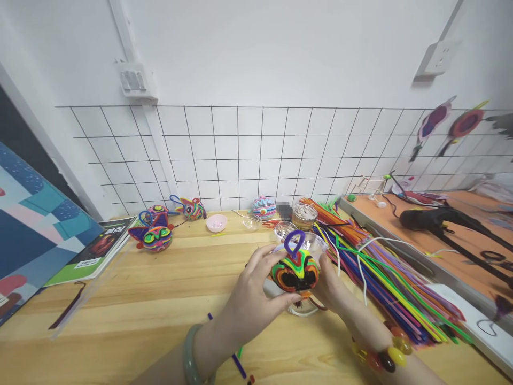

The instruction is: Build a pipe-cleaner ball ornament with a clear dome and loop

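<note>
A round pipe-cleaner ornament [300, 270] is held up between both hands in the middle of the head view. It has a mask-like pattern in green, yellow, orange and red with two black patches, and a purple loop [295, 243] stands up from its top. My left hand [256, 291] grips the left side, thumb along the lower edge. On the other side my right hand [331, 283] holds it, its fingertips mostly hidden behind. Clear plastic bowls [285, 231] stand just beyond it on the table. Part of a white ring-shaped thing [302, 313] shows beneath the ornament.
Bundled pipe cleaners [385, 283] spread across the right of the wooden table [176, 299]. Similar ornaments [156, 238] sit back left, beside a pink bowl [217, 223]. Black pliers-like handles [441, 219] and scissors [492, 258] lie on the orange surface [385, 224]. A wire grid [236, 159] backs the table.
</note>
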The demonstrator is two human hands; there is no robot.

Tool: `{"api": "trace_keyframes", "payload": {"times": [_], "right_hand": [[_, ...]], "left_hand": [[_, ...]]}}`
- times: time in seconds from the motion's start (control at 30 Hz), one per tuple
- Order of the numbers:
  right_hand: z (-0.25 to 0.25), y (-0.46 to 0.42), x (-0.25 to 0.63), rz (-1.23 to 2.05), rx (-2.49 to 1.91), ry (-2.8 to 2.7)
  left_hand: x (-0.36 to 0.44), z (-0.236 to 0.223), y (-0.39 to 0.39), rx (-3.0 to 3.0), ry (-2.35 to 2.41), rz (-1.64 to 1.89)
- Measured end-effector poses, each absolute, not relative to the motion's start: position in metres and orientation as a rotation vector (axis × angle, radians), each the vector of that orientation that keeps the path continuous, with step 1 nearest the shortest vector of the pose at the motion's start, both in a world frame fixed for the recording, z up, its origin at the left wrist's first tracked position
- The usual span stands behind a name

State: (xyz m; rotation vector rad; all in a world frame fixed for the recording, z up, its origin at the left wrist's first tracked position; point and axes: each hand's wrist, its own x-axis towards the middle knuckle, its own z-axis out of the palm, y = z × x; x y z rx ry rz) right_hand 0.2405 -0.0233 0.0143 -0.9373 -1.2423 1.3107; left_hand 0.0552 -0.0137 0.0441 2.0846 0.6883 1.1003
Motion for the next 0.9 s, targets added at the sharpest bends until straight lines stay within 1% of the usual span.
{"api": "trace_keyframes", "payload": {"times": [0.13, 0.27, 0.4, 0.53, 0.7, 0.9], "right_hand": [[0.014, -0.027, 0.242, 1.353, -0.794, -1.223], [0.017, -0.028, 0.238, 1.386, -0.775, -1.110], [0.016, -0.025, 0.238, 1.487, -0.773, -1.009], [0.015, -0.023, 0.240, 1.512, -0.718, -0.980], [0.012, -0.023, 0.239, 1.525, -0.688, -0.944], [0.008, -0.025, 0.233, 1.576, -0.680, -1.018]], "left_hand": [[0.056, 0.042, -0.015, 2.007, 0.668, 1.106], [0.058, 0.037, -0.013, 1.798, 0.674, 1.061], [0.058, 0.038, -0.009, 1.602, 0.668, 0.979], [0.056, 0.045, -0.004, 1.500, 0.681, 1.093], [0.053, 0.050, 0.001, 1.548, 0.726, 1.332], [0.053, 0.048, 0.002, 1.721, 0.668, 1.286]]}}
